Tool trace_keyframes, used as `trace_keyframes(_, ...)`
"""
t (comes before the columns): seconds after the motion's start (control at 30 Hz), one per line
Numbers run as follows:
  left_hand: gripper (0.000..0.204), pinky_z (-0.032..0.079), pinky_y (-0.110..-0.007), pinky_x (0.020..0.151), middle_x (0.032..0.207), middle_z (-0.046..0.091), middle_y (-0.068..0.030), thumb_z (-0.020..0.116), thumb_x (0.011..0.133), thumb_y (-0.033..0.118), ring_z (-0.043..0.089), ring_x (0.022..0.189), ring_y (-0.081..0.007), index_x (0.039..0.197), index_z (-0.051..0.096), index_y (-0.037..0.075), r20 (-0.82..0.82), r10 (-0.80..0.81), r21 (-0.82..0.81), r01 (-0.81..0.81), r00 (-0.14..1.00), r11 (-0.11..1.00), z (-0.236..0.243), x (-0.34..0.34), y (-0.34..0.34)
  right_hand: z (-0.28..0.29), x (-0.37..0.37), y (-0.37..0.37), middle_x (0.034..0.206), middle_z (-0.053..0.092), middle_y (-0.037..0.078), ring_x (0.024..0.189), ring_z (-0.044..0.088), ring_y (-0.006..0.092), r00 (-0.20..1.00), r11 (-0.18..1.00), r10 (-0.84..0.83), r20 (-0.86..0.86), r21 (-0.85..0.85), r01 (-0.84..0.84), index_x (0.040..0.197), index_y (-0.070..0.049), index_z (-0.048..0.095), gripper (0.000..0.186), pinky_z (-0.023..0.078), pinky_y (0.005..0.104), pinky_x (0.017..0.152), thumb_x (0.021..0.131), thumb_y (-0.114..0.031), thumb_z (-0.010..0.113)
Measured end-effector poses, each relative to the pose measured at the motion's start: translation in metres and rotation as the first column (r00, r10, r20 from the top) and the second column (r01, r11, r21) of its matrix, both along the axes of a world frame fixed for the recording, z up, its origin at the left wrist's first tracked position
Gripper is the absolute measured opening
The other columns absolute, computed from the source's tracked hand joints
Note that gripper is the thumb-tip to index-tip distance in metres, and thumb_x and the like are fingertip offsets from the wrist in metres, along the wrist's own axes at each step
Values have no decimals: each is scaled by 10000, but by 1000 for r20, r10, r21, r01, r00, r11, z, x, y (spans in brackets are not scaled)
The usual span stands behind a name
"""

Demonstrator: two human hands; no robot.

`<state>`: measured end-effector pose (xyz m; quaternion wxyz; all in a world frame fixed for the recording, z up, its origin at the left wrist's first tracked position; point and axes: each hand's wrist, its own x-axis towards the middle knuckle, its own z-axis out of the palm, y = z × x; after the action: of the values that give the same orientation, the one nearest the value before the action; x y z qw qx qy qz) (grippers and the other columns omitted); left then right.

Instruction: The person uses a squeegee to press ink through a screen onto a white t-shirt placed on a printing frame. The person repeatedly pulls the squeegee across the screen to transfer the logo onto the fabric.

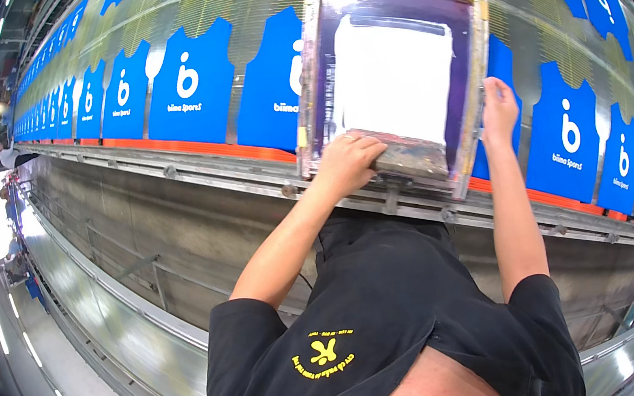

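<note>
Grip of the left hand (348, 162) was curled over the left end of a stained scraper (414, 160), which lay across the near end of a framed screen (481, 18) on a long tabletop (241, 62). The right hand (499, 112) bent against the frame's right rail; whether it had closed there could not be told. Beneath and around the frame lay blue cloth pieces (188, 74), likely soft and easily rucked. The rails looked stiff and best held at opposite sides; the purple mesh (460, 37) with its white patch (397, 75) seemed the fragile part, better left ungripped. The scraper appeared firm, moderately weighty and perhaps slick, suiting a hold along its upper edge.
</note>
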<state>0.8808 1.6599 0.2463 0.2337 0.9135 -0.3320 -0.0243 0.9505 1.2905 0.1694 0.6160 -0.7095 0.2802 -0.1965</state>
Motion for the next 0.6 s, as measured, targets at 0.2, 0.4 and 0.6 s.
trace_keyframes(0.2,518,572,-414,983,1199,802,-25,889,707,152,731,1168,-250,1216,793,127,-67,22,108,-15,998,994,-1,43,143,-12,25,168,1006,751,50,845,664,97,1000,983,24,-13,183,-22,1232,-28,734,247,535,283,744,1066,-210,745)
trace_keyframes(0.4,487,576,-417,877,1109,790,-19,891,737,195,734,1045,-247,1207,780,129,-160,-110,170,137,981,976,14,100,205,-18,51,230,1076,772,93,990,718,187,963,989,-19,-267,-146,-21,1229,-63,749,302,562,349,886,1012,-272,776)
trace_keyframes(0.6,171,589,-509,723,834,775,-92,834,885,308,769,825,-339,940,798,150,-43,-120,124,125,992,984,9,251,188,-17,55,236,1163,739,76,1062,672,164,940,992,-17,-340,-122,-26,1245,-32,733,332,529,323,965,1032,-284,778)
